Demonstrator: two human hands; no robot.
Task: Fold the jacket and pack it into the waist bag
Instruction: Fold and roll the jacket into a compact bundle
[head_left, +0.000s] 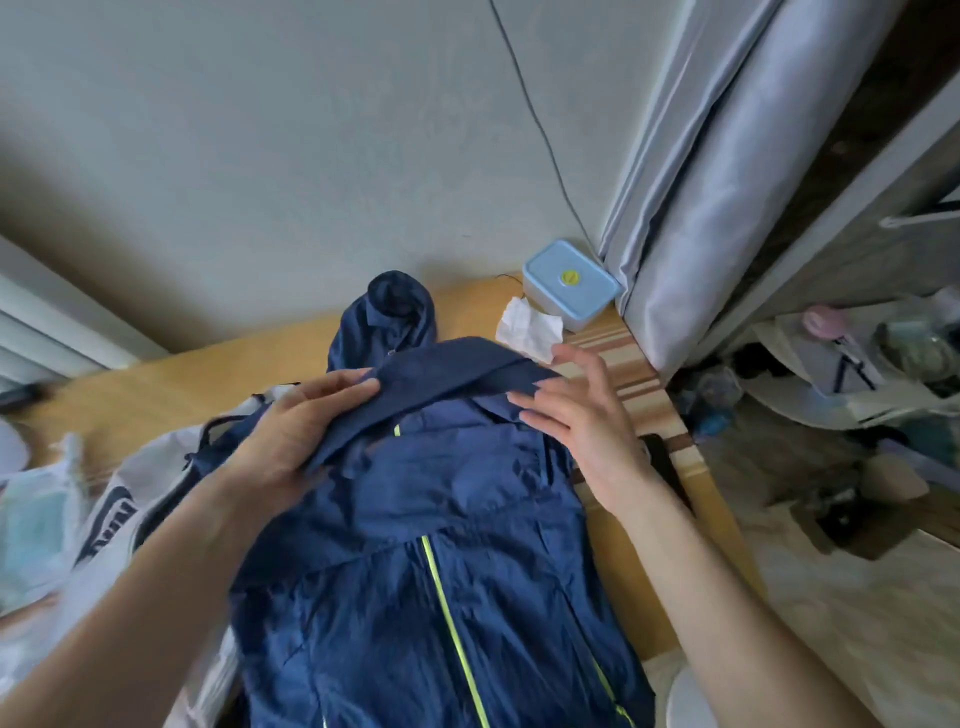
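Our navy jacket lies face up along the middle of the wooden desk, its lime zipper running toward us and its hood bunched at twelve o'clock near the wall. One sleeve is drawn across the chest as a flat band, just below the collar. Our left hand is closed on that band at its ten o'clock end, thumb on top and fingers tucked beneath. Our right hand is spread flat, holding nothing, fingertips touching the band's two o'clock end as if to smooth it down.

We judge the folding has only begun: one sleeve is being laid inward, and the body is still at full length. Next we would need to press this sleeve flat, bring the far side in to match, then fold or roll the body tight enough to pack small.

At eight o'clock, partly under our left arm, lies a white pouch with dark lettering, possibly the waist bag, though we cannot be sure. At one o'clock sit a crumpled tissue and a pale blue lidded box, with a grey curtain beyond.
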